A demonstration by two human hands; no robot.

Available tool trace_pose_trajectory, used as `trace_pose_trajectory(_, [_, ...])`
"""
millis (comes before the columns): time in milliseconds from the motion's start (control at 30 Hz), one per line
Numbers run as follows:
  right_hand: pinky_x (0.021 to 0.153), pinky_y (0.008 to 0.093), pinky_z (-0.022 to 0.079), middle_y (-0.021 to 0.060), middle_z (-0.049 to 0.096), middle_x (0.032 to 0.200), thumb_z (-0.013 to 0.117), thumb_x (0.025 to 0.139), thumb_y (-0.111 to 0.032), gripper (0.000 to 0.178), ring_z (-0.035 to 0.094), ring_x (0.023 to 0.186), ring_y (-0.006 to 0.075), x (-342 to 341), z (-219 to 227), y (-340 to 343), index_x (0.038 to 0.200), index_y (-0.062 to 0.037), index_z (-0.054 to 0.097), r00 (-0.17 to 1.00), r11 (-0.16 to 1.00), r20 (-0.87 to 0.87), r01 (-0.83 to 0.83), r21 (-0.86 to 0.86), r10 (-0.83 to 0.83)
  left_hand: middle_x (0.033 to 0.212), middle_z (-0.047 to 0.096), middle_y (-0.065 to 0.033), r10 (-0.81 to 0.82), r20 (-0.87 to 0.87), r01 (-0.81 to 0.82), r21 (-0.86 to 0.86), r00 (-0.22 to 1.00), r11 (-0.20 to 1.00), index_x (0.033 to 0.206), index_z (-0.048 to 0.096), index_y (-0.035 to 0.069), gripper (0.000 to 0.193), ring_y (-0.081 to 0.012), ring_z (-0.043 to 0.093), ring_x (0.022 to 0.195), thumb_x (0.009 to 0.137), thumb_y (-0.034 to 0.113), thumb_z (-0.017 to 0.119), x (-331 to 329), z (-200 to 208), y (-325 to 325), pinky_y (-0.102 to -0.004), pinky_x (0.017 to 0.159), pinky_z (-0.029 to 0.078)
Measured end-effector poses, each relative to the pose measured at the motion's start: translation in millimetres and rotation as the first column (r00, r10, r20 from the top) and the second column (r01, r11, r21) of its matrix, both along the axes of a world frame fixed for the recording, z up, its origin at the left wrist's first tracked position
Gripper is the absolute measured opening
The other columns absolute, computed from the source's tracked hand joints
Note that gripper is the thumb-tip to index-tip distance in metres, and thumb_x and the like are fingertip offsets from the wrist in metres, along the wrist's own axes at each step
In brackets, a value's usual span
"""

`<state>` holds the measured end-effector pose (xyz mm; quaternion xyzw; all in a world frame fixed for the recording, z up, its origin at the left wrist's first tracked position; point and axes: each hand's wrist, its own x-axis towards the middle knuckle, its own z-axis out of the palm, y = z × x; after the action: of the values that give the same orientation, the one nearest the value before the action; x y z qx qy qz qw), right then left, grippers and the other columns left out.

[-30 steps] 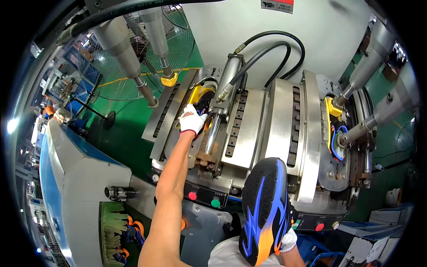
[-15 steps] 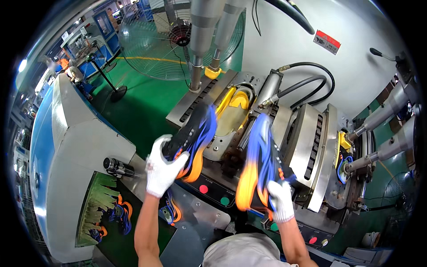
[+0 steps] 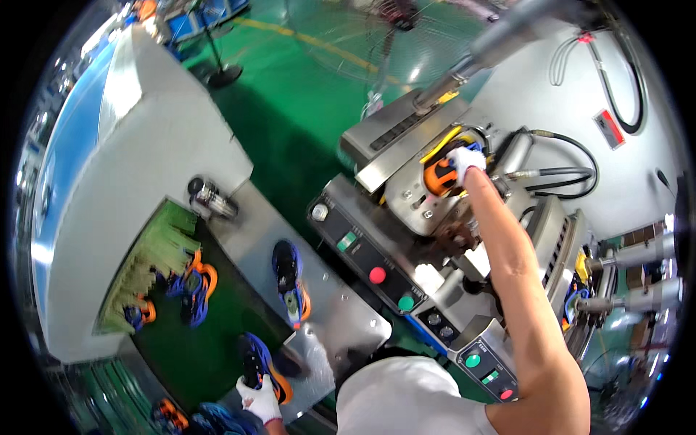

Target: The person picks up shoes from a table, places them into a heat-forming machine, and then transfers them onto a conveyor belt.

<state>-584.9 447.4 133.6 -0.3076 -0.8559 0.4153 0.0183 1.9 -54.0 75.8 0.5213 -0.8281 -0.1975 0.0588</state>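
The left grip (image 3: pixel 259 401), a hand in a white glove, is closed around the heel end of a near shoe (image 3: pixel 254 357), which has a black upper, blue edging and a thick orange heel sole; it lies over the border between a dark green belt (image 3: pixel 192 366) and a metal tabletop (image 3: pixel 355 317), though contact beneath cannot be confirmed. One second shoe (image 3: pixel 287 270), in matching colours with a pale green patch inside the collar, stands alone on the tabletop. At least two belt shoes (image 3: pixel 194 293) sit by one green fringed curtain (image 3: pixel 148 250), partly overlapping, so an exact count is not possible. Further forward, two control panels (image 3: pixel 377 250) carry two red and two green round buttons in total. The right grip (image 3: pixel 466 161), also white-gloved, rests on a station shoe (image 3: pixel 438 177) in the left press station, its orange heel toward the operator; whether the fingers are clenched on it cannot be told. One further shoe (image 3: pixel 573 301) is partly visible in the right station. Two black hoses (image 3: pixel 593 163) loop before the white machine housing (image 3: pixel 573 69).
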Motion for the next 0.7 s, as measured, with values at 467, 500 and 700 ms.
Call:
trace_pose_trajectory(467, [0.085, 0.0369, 0.057, 0.0108, 0.075, 0.103, 0.076, 0.078, -0.038, 0.047, 0.071, 0.090, 0.0215, -54.9, -71.9, 74.9, 0.103, 0.0017, 0.075, 0.984, 0.964, 0.146, -0.132, 0.229, 0.100, 0.113, 0.065, -0.0201, 0.073, -0.143, -0.082, -0.060, 0.987, 0.995, 0.120, 0.061, 0.004, 0.056, -0.0376, 0.065, 0.106, 0.076, 0.028, 0.086, 30.6, -91.8, 48.7, -0.0458, 0.093, 0.053])
trace_pose_trajectory(500, [0.079, 0.0394, 0.057, 0.0073, 0.074, 0.097, 0.079, 0.081, -0.032, 0.036, 0.068, 0.083, 0.0213, -39.1, -63.9, 43.2, 0.099, -0.0016, 0.074, 0.987, 0.990, 0.094, -0.133, 0.052, 0.128, 0.112, 0.065, -0.0187, 0.092, -0.131, -0.105, -0.095, 0.987, 0.990, 0.117, 0.062, 0.005, 0.053, -0.0382, 0.065, 0.106, 0.076, 0.031, 0.085, 38.7, -83.6, 49.3, -0.0470, 0.091, 0.052])
trace_pose_trajectory(700, [0.101, 0.0417, 0.052, 0.0185, 0.064, 0.129, 0.079, 0.089, -0.031, 0.061, 0.065, 0.109, 0.0275, 123.9, 58.7, -63.1, 0.132, 0.0057, 0.057, 0.849, 0.904, -0.337, -0.428, 0.016, 0.408, 0.118, 0.062, -0.0190, 0.104, -0.082, -0.083, 0.230, 0.991, 0.970, 0.129, 0.056, 0.003, 0.068, -0.0372, 0.062, 0.111, 0.075, 0.029, 0.087, 53.5, -66.0, 35.0, -0.0479, 0.098, 0.048])
